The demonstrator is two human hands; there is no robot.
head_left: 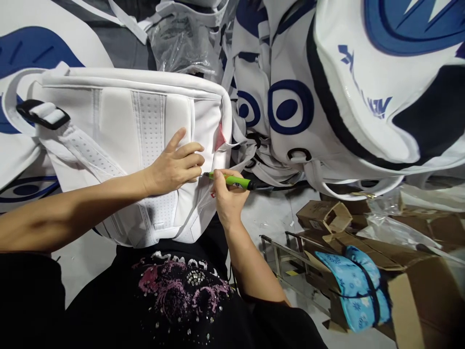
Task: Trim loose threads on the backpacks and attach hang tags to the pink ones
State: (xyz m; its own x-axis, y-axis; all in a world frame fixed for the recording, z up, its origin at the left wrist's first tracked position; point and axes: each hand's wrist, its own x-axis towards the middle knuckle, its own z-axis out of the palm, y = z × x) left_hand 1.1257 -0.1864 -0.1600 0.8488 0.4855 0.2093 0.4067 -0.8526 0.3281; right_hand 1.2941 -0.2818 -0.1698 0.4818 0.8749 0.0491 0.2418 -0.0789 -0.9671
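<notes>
A white backpack [119,104] lies in front of me with its padded back panel and straps facing up. My left hand [176,164] rests on the back panel with its fingers spread, pressing the fabric close to a seam. In my right hand [229,196] is a green pen [236,182] with a dark end. Its tip touches or hovers just over the white fabric beside my left fingertips; I cannot tell which. A red tag [220,138] sticks out near the bag's right edge. At the left, a black buckle [43,114] sits on a strap.
More white backpacks with blue eye patterns [290,106] are piled at the right and left. Clear plastic wrapping [185,46] lies behind the bag. Lower right are open cardboard boxes [417,291], a metal frame [286,257] and a light-blue patterned bundle [358,291].
</notes>
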